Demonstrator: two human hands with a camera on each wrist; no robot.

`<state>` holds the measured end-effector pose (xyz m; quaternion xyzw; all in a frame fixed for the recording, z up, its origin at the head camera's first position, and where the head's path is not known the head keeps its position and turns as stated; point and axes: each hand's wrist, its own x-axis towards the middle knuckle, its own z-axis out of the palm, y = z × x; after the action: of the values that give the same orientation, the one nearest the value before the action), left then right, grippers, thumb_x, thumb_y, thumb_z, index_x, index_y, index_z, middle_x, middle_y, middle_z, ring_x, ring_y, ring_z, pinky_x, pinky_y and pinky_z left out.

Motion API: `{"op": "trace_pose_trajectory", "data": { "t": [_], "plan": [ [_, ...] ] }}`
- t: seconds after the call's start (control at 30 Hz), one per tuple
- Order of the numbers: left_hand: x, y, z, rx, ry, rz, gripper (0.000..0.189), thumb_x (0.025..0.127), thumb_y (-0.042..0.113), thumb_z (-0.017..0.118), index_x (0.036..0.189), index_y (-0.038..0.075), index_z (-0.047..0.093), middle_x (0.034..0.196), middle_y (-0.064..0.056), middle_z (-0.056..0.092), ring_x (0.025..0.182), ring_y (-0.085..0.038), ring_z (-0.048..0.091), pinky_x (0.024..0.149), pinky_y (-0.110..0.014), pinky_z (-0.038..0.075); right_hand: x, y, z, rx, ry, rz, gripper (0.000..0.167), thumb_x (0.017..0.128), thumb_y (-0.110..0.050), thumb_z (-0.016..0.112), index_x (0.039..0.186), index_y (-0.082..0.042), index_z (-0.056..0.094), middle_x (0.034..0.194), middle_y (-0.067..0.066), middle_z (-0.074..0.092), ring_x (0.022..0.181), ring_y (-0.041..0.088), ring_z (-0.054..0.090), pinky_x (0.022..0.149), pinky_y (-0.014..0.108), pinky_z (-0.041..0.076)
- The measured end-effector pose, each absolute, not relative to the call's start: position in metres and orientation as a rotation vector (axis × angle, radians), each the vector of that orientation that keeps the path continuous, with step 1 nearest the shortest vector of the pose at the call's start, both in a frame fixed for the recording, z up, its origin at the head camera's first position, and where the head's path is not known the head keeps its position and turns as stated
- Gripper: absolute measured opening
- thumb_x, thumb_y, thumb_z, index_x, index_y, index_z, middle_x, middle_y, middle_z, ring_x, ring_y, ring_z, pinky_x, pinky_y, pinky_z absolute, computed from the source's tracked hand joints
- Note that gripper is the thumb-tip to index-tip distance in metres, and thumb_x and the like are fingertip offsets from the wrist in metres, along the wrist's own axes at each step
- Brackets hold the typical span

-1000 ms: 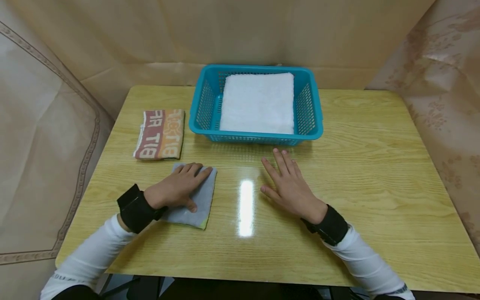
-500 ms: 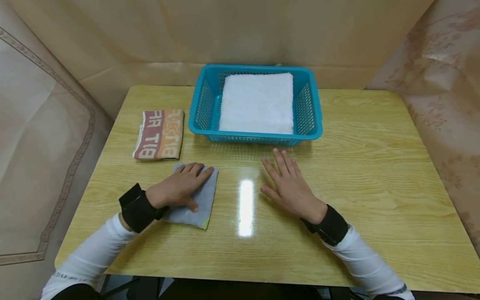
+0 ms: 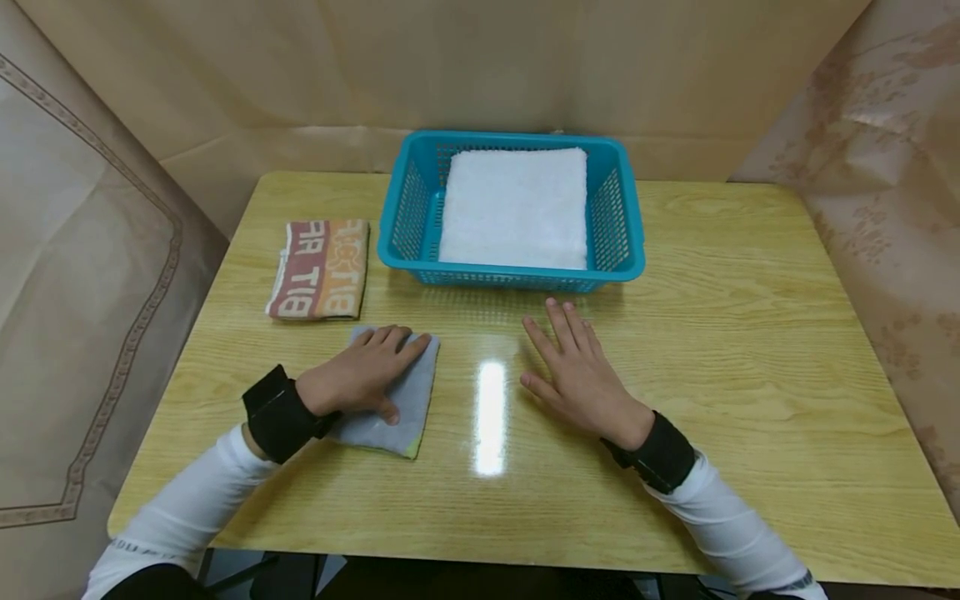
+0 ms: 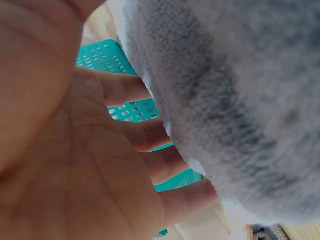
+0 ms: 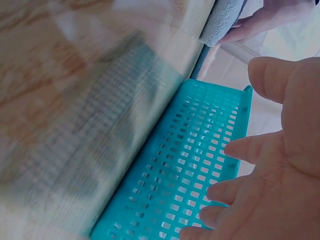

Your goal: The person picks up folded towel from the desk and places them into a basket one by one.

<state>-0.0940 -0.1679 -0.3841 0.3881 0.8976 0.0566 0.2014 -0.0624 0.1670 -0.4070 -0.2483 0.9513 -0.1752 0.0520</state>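
Note:
My left hand [image 3: 360, 375] lies spread over a folded grey towel [image 3: 416, 400] on the left of the table, fingers extended across it. Close up in the left wrist view, the fingertips touch the fuzzy side of the towel. To the right, my right hand [image 3: 581, 379] is held with fingers apart and extended, just in front of a blue plastic basket [image 3: 510, 272]; nothing is in it. The right wrist view shows its palm beside the perforated basket wall [image 5: 175, 190]. A folded white towel [image 3: 513, 208] lies inside the basket.
Behind the left hand lies a folded brown and orange towel [image 3: 318, 271] with pale lettering. The wood-grain table [image 3: 750, 350] backs onto a beige cloth screen [image 3: 480, 67]; drapes hang at both sides. A bright light reflection shows mid-table.
My left hand and the grey towel under it have shifted very slightly to the right. The right hand has stayed in place.

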Motion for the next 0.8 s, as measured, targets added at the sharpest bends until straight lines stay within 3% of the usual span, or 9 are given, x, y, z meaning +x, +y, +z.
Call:
{"op": "trace_pose_trajectory", "data": {
  "t": [0.8],
  "plan": [
    [-0.095, -0.156, -0.385, 1.085, 2.492, 0.167, 0.113, 0.074, 0.041, 0.087, 0.157, 0.001, 0.021, 0.151, -0.029, 0.032, 0.14, -0.045, 0.031, 0.109, -0.061, 0.028, -0.06, 0.17, -0.405, -0.748, 2.901, -0.527, 0.078, 0.099, -0.039, 0.06, 0.159, -0.008, 0.022, 0.164, 0.023, 0.0, 0.15, 0.044, 0.001, 0.116, 0.063, 0.011]
  ]
}}
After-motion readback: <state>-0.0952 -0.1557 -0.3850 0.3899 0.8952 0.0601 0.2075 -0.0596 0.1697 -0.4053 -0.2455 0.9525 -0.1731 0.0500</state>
